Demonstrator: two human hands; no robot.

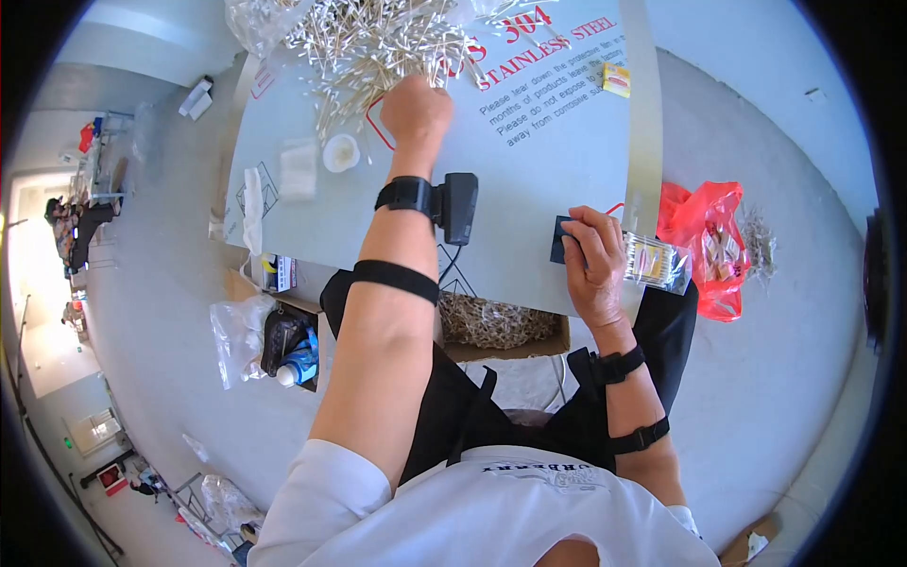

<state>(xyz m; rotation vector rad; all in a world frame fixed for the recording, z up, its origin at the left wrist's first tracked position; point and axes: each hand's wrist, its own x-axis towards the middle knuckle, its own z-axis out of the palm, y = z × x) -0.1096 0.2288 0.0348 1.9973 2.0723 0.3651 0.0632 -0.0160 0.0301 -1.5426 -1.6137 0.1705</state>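
Note:
My left hand (pixel 413 111) is a closed fist at the near edge of a heap of loose cotton swabs (pixel 350 47) on the table. Its fingertips are hidden, so what they hold does not show. On the right, near the table's front edge, my right hand (pixel 595 269) has its fingers bent over a clear packet of cotton swabs (pixel 654 262), which sticks out to the right from under it. A small dark blue piece (pixel 559 240) shows at its fingertips; whether it belongs to the packet I cannot tell.
A white round tub (pixel 341 153) and a white folded pad (pixel 299 170) lie left of my forearm. At the far right sits a yellow box (pixel 616 80). A red plastic bag (pixel 709 248) hangs beyond the right edge. Below the table is a carton of swabs (pixel 501 326).

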